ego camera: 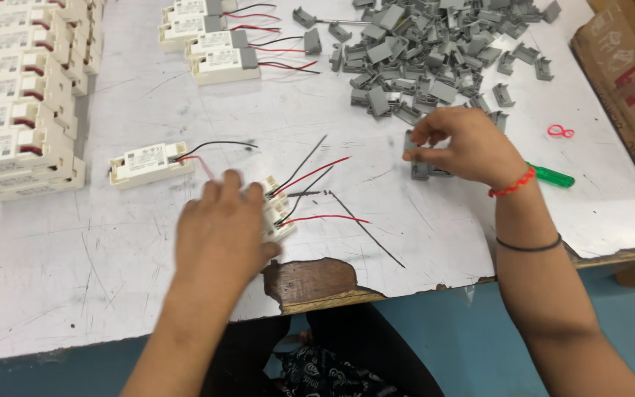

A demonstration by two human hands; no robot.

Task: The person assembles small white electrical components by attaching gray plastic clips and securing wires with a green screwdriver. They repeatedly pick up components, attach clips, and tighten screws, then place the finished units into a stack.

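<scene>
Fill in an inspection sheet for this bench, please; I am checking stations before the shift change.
Surface: white table, scratched, with a chip in the front edge that bares brown wood.
Job's things: white driver modules under the left hand; grey plastic caps at the right hand.
Clutter: loose pile of grey caps; one lone module; stacked modules at left; four capped modules at top; green-handled screwdriver; red rubber band.
Grippers: left hand lies flat on the modules; right fingers pinch a cap.
Cables: red and black leads trail loosely from the modules.
Surroundings: cardboard box at right; blue floor below.
</scene>
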